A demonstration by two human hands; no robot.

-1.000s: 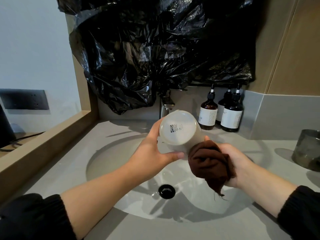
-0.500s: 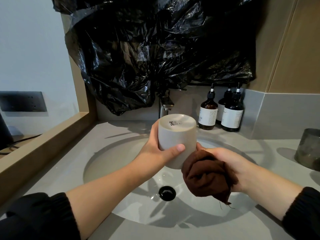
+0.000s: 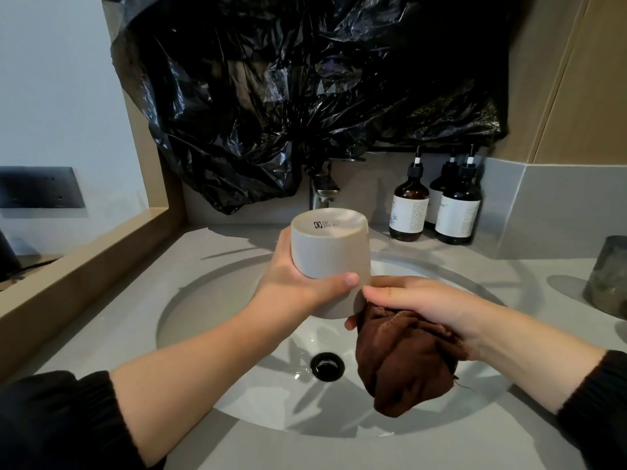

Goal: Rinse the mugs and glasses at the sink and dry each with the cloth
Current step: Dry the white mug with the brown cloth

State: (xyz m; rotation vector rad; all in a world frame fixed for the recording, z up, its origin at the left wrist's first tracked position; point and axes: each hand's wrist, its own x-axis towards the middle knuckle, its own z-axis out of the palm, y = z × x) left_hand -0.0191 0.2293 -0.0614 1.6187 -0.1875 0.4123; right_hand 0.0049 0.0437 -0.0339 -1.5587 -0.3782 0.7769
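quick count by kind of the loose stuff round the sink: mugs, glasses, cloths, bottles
mug: 1, upside down, held in the left hand
glass: 1, dark grey, at the right edge
cloth: 1, brown, held in the right hand
pump bottles: 3
total: 6

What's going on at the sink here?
A person is drying a mug over the sink. The left hand grips the beige mug upside down, base up. The right hand holds a bunched brown cloth at the mug's lower rim. No water is visibly running. A dark glass stands on the counter to the right.
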